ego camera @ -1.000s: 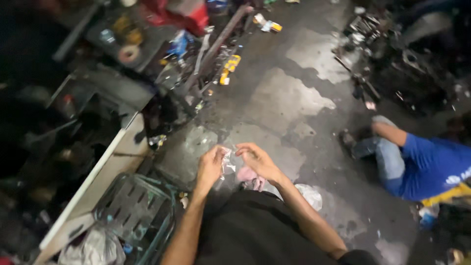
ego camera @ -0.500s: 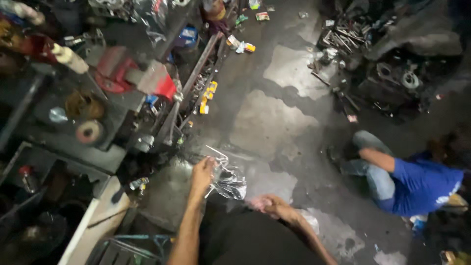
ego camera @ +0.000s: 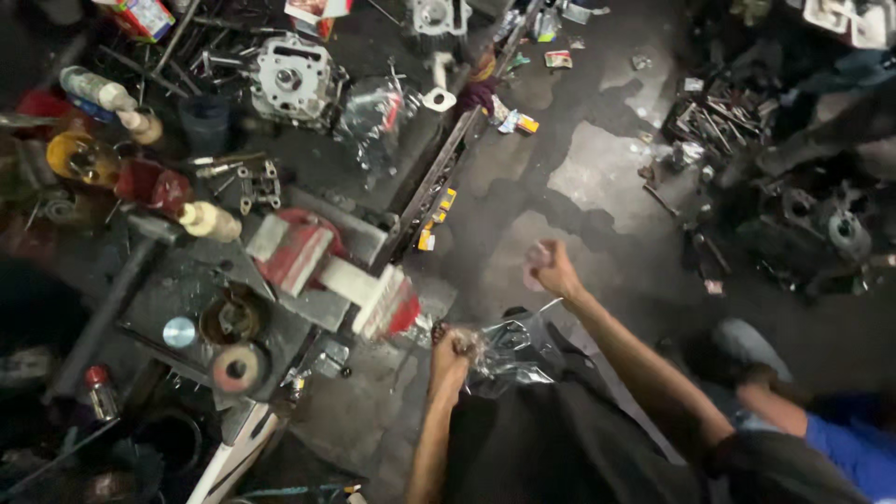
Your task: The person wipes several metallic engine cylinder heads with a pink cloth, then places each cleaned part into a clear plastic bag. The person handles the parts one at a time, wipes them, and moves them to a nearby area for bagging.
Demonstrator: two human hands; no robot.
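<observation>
In the head view, a clear plastic bag is crumpled and shiny, with bright creases, and it hangs over the dark floor just in front of the person's body, near the bottom middle of the picture. The left hand is closed into a fist on the left end of the bag, and the plastic spreads out to the right from this fist. The right hand is also closed into a fist, raised above and to the right of the bag; it is blurred, and something small and pale seems to be inside it, but I cannot tell what it is. To the left, very near the left hand, stands a cluttered workbench with a red vise, a grey engine part and some bottles; its metal edge runs diagonally up to the right. Between the bench and a pile of dark engine parts on the right, the stained concrete floor is open. The left forearm comes up from the bottom edge almost straight, and the right arm stretches up diagonally from the lower right. A second person in a blue shirt is at the lower right, just beside the right arm.
</observation>
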